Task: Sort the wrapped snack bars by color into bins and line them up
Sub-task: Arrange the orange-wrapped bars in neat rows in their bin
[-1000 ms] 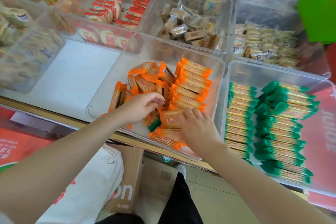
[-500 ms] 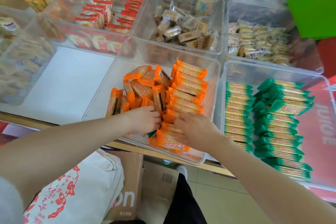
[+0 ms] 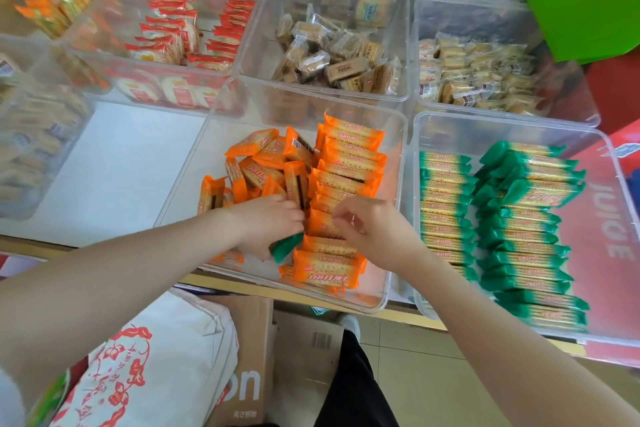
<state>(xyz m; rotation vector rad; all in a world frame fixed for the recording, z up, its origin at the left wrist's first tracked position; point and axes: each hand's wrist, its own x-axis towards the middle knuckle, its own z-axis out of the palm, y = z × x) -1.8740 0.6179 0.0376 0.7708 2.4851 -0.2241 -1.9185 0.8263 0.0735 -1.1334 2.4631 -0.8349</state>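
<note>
Green bar (image 3: 284,246) half hidden under left hand (image 3: 266,222)

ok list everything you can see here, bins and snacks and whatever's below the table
orange bars: many, orange, centre bin, right side lined up, left side jumbled
green bar: one, green, centre bin, under left hand
green bars: two rows, green, right bin
red snacks: many, red, far left bin
tan snacks: many, tan, far centre bin
pale snacks: many, yellowish, far right bin
cardboard box: one, brown, floor
cloth bag: one, white and red, floor
left hand: on the jumbled bars
right hand: over the orange row
</note>
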